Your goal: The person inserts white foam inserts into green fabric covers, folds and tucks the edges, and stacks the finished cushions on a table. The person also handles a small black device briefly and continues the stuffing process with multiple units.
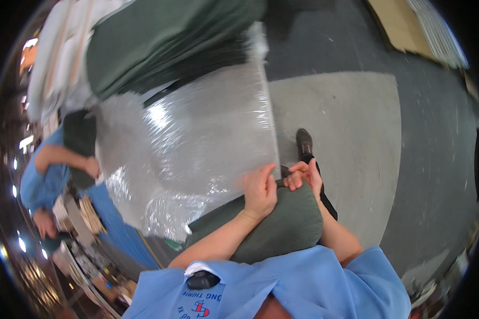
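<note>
A dark green cloth [287, 223] bunches against my front, its edge at the near corner of a large flat load [213, 117] wrapped in clear plastic film. My left hand [259, 192] is closed on the cloth's edge at that corner, its fingers partly hidden and a little blurred. Just to its right, my right hand [305, 178] has its fingers curled on the same edge, thumb raised. A further dark green cloth [165, 42] covers the far end of the load in folds; whether both are one piece I cannot tell.
At the left, another person in a blue shirt [37, 175] has a hand [92, 167] at the load's left edge. Long white wrapped pieces [64, 58] stand at the far left. My shoe [304, 142] is on the grey floor [351, 133]. Cardboard [399, 26] lies at the far right.
</note>
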`<action>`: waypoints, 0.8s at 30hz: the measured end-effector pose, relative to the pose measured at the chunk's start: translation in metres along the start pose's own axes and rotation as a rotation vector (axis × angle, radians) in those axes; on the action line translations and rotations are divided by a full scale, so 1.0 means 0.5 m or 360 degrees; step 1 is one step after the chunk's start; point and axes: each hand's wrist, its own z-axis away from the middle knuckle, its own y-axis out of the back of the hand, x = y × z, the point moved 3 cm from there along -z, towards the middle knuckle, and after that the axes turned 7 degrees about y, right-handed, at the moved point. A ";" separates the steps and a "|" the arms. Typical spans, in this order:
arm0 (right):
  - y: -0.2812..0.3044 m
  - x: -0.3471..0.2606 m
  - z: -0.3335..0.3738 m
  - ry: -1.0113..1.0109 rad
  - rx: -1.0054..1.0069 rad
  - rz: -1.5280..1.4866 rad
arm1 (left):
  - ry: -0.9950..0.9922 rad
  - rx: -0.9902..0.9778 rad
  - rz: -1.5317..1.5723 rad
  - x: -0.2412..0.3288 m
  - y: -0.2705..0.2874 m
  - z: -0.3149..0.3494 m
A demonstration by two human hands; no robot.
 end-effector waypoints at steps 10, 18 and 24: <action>-0.145 -0.150 -0.002 -0.0676 -0.0379 0.2003 | 0.0287 -0.0237 0.0293 0.070 0.401 0.187; -0.196 -0.110 0.042 -0.1185 -0.0393 0.2134 | 0.1218 -0.0775 0.0635 -0.058 0.403 0.721; -0.207 -0.118 0.090 -0.0907 -0.0360 0.1997 | 0.1024 0.0172 0.2316 -0.042 0.206 0.608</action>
